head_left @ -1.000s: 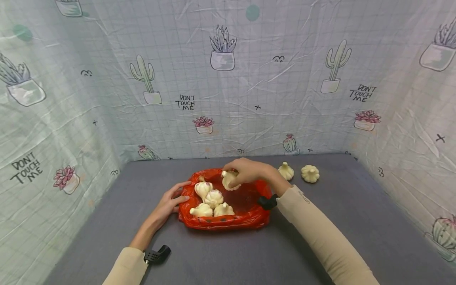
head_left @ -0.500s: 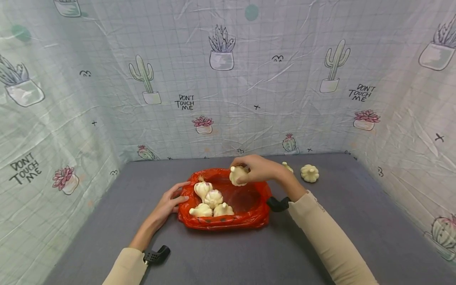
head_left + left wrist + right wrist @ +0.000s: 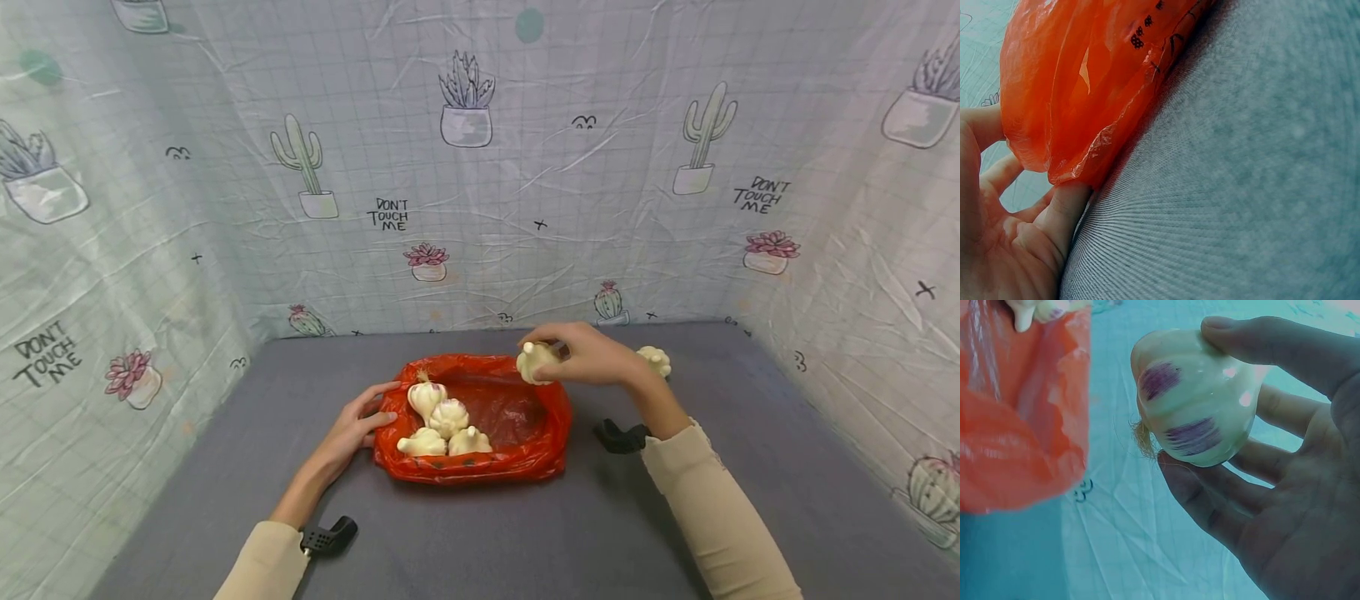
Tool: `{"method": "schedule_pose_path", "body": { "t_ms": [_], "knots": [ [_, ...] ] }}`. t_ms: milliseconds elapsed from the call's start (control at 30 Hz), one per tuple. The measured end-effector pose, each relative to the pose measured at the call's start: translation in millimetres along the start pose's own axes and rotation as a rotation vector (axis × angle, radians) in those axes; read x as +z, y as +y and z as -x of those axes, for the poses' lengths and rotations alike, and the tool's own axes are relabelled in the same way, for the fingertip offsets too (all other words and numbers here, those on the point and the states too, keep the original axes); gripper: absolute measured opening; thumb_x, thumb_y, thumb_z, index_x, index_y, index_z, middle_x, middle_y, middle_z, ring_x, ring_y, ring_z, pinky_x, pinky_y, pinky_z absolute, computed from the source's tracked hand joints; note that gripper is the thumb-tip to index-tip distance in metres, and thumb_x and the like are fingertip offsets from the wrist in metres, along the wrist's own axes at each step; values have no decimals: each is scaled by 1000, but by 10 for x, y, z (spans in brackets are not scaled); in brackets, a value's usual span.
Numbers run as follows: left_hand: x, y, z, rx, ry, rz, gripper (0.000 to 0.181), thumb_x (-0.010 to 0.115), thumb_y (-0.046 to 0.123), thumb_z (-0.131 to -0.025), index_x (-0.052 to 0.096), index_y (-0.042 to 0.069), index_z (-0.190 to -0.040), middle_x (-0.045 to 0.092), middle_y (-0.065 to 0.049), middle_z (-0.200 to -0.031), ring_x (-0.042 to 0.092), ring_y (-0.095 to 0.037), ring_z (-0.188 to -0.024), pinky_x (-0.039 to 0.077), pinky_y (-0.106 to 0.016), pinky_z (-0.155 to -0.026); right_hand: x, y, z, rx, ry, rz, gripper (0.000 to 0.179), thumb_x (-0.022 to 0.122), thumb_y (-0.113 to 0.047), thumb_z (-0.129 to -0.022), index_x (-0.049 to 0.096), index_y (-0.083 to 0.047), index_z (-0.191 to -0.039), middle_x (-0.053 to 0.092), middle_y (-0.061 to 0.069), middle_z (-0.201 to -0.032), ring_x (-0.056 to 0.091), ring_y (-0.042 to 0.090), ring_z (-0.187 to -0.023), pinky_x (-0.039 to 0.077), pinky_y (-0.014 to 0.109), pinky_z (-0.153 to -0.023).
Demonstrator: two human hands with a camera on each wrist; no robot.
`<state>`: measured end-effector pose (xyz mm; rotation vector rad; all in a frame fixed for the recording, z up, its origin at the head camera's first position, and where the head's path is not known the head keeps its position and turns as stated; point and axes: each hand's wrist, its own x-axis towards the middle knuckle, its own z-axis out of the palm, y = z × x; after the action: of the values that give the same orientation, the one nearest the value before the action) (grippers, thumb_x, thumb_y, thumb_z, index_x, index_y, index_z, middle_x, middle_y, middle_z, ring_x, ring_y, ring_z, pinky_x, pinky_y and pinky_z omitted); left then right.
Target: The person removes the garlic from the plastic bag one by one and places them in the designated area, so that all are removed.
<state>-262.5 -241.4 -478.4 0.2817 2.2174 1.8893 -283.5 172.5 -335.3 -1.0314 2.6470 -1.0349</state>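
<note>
on the grey table (image 3: 465,542): one red plastic bag (image 3: 480,473), mouth spread wide, rim gathered in folds. in its left part, four garlic bulbs (image 3: 449,418) are grouped, pale, one marked with purple and tufted with roots at the far end.

at the bag's left side: the left hand (image 3: 354,427), fingers spread apart and laid against the plastic, some over the rim; whether the rim is pinched cannot be told, as fingertips are covered by the bag in the left wrist view.

near the bag's far right corner: one held bulb (image 3: 531,362), pinched between thumb and fingers of the right hand (image 3: 592,353) and kept apart from the bag. by the right wrist view, two purple patches and a wisp of root are shown.

beyond the right wrist, on the table: one loose bulb (image 3: 657,358), partly hidden by the arm.

on each wrist, a black device (image 3: 330,537) is worn below a beige sleeve (image 3: 266,560).

behind: a pale curtain (image 3: 480,208), printed with potted cacti and "don't touch me".
</note>
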Motion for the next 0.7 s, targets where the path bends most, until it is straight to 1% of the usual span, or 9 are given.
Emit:
{"method": "schedule_pose_path", "body": {
  "t_ms": [100, 200, 333, 433, 533, 700],
  "knots": [
    [-2, -1, 7, 1, 1, -1, 59, 62, 22, -103, 41, 15, -158, 45, -29, -152, 69, -22, -111, 64, -39, -81, -48, 46, 81, 11, 27, -6, 45, 77, -20, -92, 66, -12, -136, 69, 7, -130, 64, 24, -109, 55, 46, -97],
    [-4, -6, 7, 3, -4, -3, 59, 62, 22, -103, 41, 15, -158, 44, -29, -153, 69, -23, -112, 64, -38, -82, -91, 92, 163, 28, 49, -17, 45, 77, -20, -92, 67, -12, -135, 69, 8, -129, 65, 26, -108, 56, 42, -90],
    [-7, -15, 7, 6, -9, 2, 59, 62, 21, -103, 41, 14, -158, 43, -30, -152, 69, -23, -111, 64, -38, -81, -147, 158, 264, 58, 69, -46, 44, 78, -20, -91, 68, -14, -133, 70, 8, -124, 65, 25, -103, 58, 34, -79],
    [-6, -16, 11, 11, -9, 4, 59, 62, 21, -103, 40, 13, -158, 44, -31, -152, 70, -22, -110, 64, -38, -80, -193, 209, 334, 66, 83, -58, 43, 79, -22, -91, 68, -16, -132, 70, 7, -120, 64, 24, -99, 58, 34, -76],
    [-5, -14, 10, 14, -8, 1, 59, 62, 21, -103, 41, 13, -158, 44, -30, -152, 69, -22, -110, 64, -38, -80, -248, 249, 409, 65, 98, -49, 43, 78, -24, -92, 67, -15, -133, 70, 9, -119, 64, 25, -100, 58, 35, -78],
    [2, -5, 4, 10, -5, -6, 59, 62, 22, -104, 41, 14, -158, 44, -30, -152, 69, -23, -111, 64, -37, -81, -329, 318, 510, 71, 123, -34, 45, 77, -21, -93, 66, -9, -135, 69, 12, -126, 65, 28, -106, 57, 39, -88]
  ]
}}
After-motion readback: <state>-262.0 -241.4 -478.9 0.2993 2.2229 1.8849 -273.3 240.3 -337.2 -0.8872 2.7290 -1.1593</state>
